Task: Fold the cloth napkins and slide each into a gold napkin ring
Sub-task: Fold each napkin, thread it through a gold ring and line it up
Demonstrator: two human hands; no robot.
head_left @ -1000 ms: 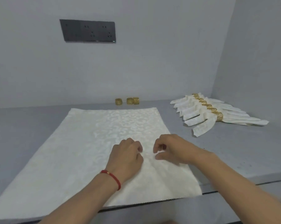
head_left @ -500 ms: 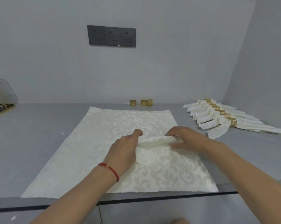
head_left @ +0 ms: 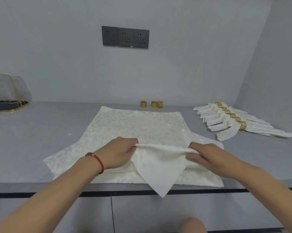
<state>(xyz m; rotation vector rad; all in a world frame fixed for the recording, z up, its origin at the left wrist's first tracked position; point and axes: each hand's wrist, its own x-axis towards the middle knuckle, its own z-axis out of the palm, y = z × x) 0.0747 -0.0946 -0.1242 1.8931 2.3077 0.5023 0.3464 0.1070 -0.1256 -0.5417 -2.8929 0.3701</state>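
A cream patterned cloth napkin (head_left: pixel 135 125) lies spread on the grey counter (head_left: pixel 32 137). Its middle is gathered into a raised ridge, and a pointed corner hangs over the counter's front edge. My left hand (head_left: pixel 118 153), with a red bracelet on the wrist, grips the ridge's left end. My right hand (head_left: pixel 207 155) pinches the right end. Three gold napkin rings (head_left: pixel 151 104) stand at the back by the wall. Several folded napkins in gold rings (head_left: pixel 229 121) lie fanned out at the right.
A dark tray with gold trim (head_left: pixel 9 105) and a sheer cover sits at the far left. A black socket panel (head_left: pixel 125 37) is on the back wall. A side wall closes the right end of the counter.
Both hands have moved apart along the napkin, pulling its centre up into a long ridge. The near corner has come up and now drapes over the front edge.
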